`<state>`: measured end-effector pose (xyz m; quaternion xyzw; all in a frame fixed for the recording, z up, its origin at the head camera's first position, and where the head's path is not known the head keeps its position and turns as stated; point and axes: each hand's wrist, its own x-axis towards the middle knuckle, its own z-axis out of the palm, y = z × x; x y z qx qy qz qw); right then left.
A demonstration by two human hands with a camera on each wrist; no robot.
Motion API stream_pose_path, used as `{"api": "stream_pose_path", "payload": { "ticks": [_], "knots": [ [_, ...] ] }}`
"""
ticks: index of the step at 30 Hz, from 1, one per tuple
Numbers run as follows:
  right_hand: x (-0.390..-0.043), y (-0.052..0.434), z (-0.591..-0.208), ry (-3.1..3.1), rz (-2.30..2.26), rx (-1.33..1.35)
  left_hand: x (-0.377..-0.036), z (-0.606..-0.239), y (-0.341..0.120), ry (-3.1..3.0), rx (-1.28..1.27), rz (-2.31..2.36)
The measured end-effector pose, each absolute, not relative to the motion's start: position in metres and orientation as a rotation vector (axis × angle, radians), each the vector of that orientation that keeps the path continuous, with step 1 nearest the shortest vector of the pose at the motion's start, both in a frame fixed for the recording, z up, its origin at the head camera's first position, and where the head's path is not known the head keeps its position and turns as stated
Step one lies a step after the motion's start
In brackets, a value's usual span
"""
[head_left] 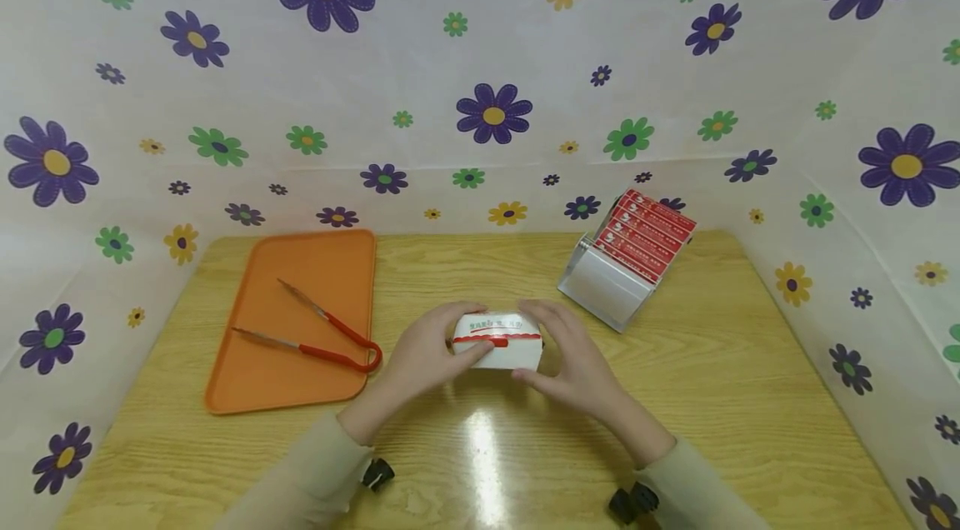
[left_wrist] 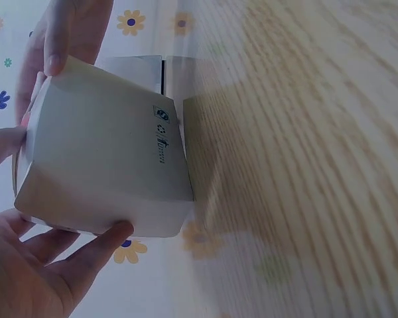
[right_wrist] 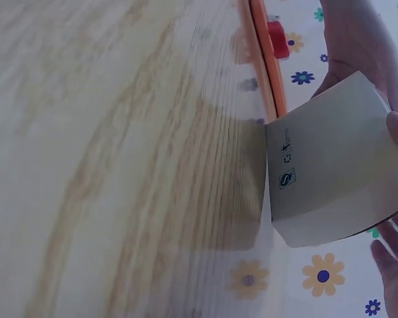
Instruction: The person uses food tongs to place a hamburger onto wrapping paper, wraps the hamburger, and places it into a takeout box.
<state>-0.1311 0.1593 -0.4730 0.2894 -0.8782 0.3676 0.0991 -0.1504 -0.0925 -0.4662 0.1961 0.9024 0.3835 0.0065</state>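
Note:
A white paper food box (head_left: 498, 351) with a red scalloped band, a red front tab and printed lettering is between both hands, at the middle of the table. My left hand (head_left: 429, 351) grips its left side, the thumb lying across the front by the tab. On the other side my right hand (head_left: 570, 355) holds the box with fingers at the upper right edge and the thumb near the lower front corner. The left wrist view shows the box's plain face (left_wrist: 106, 132) with small printed marks, its lower edge close to the wooden surface.
At the left lies an orange tray (head_left: 247, 384), with red-handled tongs (head_left: 333, 355) on it. A metal dispenser (head_left: 611, 284) holding red printed strips (head_left: 645, 234) stands at the back right. The wooden table (head_left: 465, 263) is surrounded by flower-patterned cloth.

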Motion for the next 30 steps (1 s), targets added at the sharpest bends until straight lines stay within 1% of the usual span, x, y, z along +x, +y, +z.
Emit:
{"api": "stream_pose_path", "payload": {
  "ticks": [5,15,30],
  "knots": [
    [-0.1331,0.1605,-0.4727,-2.537,1.072,0.933,-0.1515,-0.4649,-0.0900,2.824,0.598,1.213],
    [-0.1368,0.1627,-0.4745,-2.523,1.148,0.935,-0.1508,-0.4645,-0.0872,2.871,0.537,1.189],
    [-0.1400,0.1630,-0.4786,-2.465,1.202,0.962,-0.1506,-0.4597,-0.0836,2.900,0.529,1.142]
  ]
}}
